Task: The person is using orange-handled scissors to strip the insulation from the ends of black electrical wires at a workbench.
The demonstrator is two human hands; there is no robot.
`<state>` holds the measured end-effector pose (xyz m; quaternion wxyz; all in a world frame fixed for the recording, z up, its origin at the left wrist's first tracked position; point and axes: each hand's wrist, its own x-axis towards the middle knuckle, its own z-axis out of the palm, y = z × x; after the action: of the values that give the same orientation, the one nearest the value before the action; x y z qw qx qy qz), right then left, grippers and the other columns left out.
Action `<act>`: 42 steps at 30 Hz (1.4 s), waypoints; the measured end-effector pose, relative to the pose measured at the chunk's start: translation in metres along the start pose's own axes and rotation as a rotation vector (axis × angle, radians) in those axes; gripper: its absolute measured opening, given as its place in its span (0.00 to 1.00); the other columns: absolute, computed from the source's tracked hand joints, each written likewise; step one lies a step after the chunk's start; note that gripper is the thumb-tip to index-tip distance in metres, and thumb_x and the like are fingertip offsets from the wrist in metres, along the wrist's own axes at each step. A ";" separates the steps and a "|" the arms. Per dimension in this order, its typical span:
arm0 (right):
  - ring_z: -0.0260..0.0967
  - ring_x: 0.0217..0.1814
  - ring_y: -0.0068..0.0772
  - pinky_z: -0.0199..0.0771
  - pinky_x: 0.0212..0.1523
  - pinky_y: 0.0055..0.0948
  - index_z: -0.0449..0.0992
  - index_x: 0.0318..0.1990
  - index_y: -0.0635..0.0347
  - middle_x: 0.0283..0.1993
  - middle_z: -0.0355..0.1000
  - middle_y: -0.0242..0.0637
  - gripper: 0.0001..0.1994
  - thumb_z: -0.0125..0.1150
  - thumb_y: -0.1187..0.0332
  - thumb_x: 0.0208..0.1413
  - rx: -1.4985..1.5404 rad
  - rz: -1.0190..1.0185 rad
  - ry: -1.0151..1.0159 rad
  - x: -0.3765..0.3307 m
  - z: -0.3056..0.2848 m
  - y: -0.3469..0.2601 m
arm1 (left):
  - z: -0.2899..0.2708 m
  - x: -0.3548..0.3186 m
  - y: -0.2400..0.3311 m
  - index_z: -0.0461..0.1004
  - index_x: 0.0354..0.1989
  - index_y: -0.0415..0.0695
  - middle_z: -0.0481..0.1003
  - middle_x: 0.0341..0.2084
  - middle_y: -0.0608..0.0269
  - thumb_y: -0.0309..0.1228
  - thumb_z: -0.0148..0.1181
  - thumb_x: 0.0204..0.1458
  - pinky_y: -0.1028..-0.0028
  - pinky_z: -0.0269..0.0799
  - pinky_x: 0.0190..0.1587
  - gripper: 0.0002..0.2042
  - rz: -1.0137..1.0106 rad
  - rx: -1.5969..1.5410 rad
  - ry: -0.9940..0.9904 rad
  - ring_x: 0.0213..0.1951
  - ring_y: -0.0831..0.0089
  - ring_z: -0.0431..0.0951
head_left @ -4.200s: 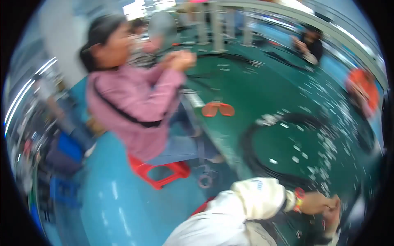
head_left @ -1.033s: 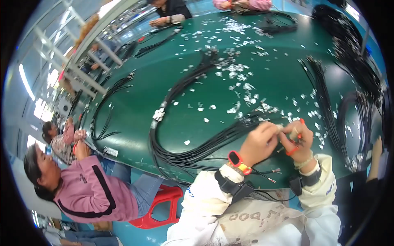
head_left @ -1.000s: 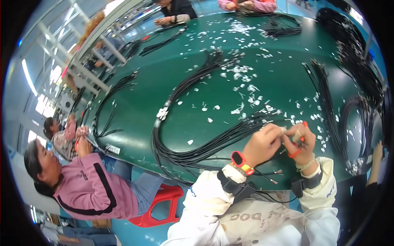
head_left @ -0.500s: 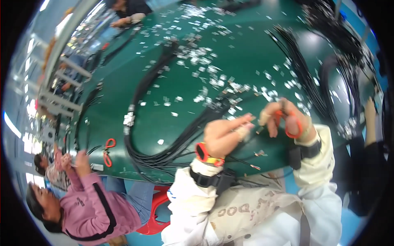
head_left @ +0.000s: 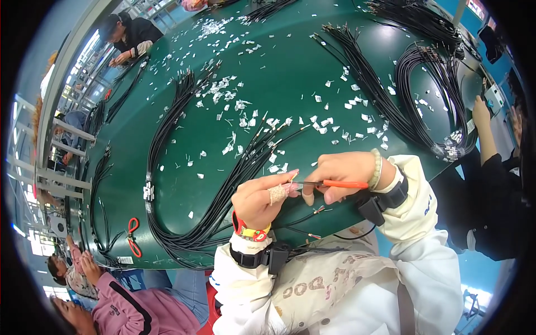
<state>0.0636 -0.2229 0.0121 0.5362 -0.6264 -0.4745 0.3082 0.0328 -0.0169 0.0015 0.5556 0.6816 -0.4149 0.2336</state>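
Observation:
My right hand (head_left: pixel 349 172) grips a pair of orange-handled scissors (head_left: pixel 346 183), its narrow metal blades pointing left. The blade tips meet the fingertips of my left hand (head_left: pixel 261 196), which is closed in a pinch on a thin cable end (head_left: pixel 293 177). Beige tape wraps one finger of that hand. Beneath and beside my left wrist runs a bundle of black cables (head_left: pixel 215 215), curving round to the left in a U and tied with white tape. Several loose cable ends with stripped coloured wires (head_left: pixel 318 211) lie below my hands.
White scraps (head_left: pixel 226 86) litter the green table (head_left: pixel 285 61). Other black cable bundles (head_left: pixel 374 84) lie at right, and a second orange-handled pair of scissors (head_left: pixel 133 237) rests near the left edge. A person in pink (head_left: pixel 128 307) sits at left; another person's arm (head_left: pixel 484 125) reaches in at right.
The scissors in my right hand have swung round, so their blades now point left to my left hand. My hands have come together, and the whole view has shifted.

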 end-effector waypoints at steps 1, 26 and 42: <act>0.62 0.13 0.29 0.61 0.16 0.23 0.72 0.35 0.65 0.12 0.61 0.34 0.27 0.49 0.44 0.50 0.037 0.009 -0.014 0.000 -0.001 -0.002 | 0.001 0.000 0.000 0.71 0.27 0.35 0.74 0.30 0.43 0.11 0.57 0.38 0.74 0.76 0.23 0.08 -0.013 -0.013 0.012 0.23 0.65 0.78; 0.61 0.14 0.25 0.59 0.17 0.23 0.72 0.38 0.66 0.14 0.63 0.34 0.32 0.51 0.39 0.46 0.183 0.035 -0.122 -0.002 -0.003 0.002 | 0.005 0.004 0.004 0.69 0.24 0.33 0.74 0.27 0.37 0.10 0.51 0.41 0.73 0.75 0.20 0.05 -0.132 -0.184 -0.036 0.20 0.65 0.77; 0.54 0.10 0.18 0.57 0.17 0.20 0.66 0.28 0.65 0.25 0.68 0.39 0.31 0.34 0.41 0.55 0.493 -0.071 -0.011 -0.007 0.016 0.005 | 0.006 0.000 0.004 0.69 0.25 0.36 0.75 0.27 0.44 0.12 0.54 0.42 0.77 0.72 0.18 0.05 -0.214 -0.221 -0.041 0.20 0.70 0.76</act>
<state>0.0484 -0.2232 0.0022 0.6807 -0.4580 -0.4097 0.3990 0.0286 -0.0232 0.0022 0.6404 0.6612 -0.3744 0.1119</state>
